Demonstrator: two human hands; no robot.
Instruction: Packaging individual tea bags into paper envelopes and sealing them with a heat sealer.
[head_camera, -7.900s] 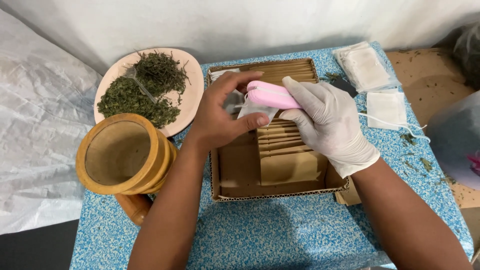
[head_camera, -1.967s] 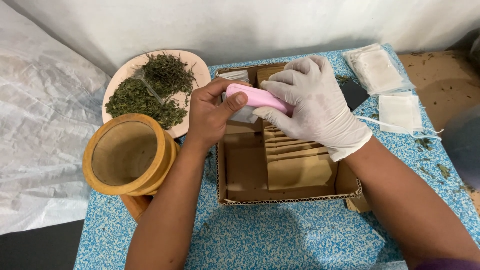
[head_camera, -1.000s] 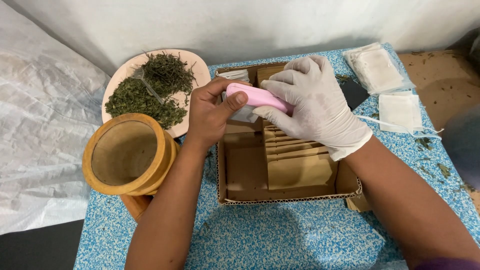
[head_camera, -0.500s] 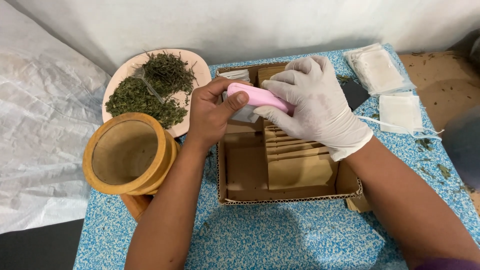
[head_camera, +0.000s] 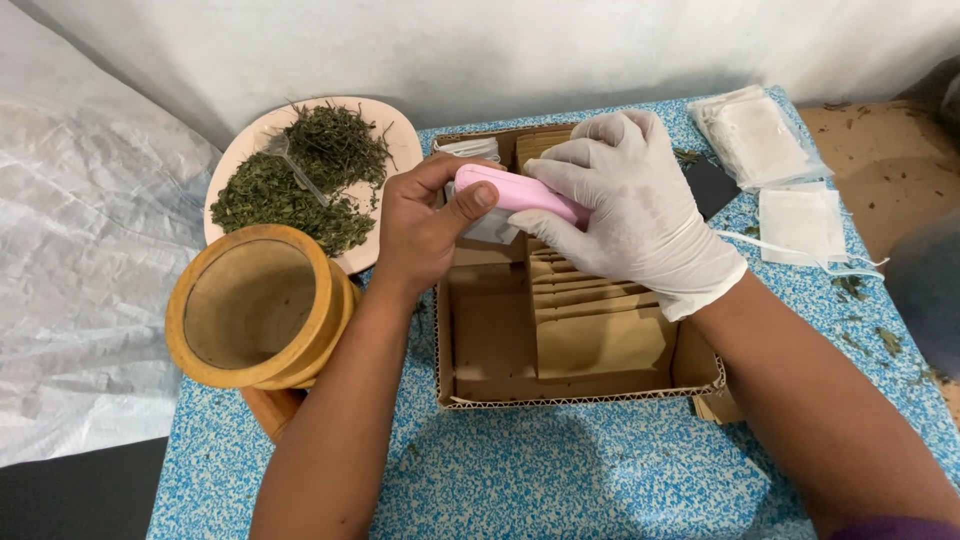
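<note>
Head view: my gloved right hand (head_camera: 640, 215) clamps the pink sealer (head_camera: 515, 192) onto a white pouch (head_camera: 492, 228), which my bare left hand (head_camera: 425, 235) pinches, above the cardboard box (head_camera: 480, 345) of brown sachets (head_camera: 598, 335).

The blue-speckled desk (head_camera: 560, 470) carries a cardboard tray (head_camera: 480, 350) at centre, a wooden mortar (head_camera: 255, 310) lower left, a pink plate (head_camera: 395, 140) upper left, and what look like white sachets (head_camera: 795, 220) upper right.
</note>
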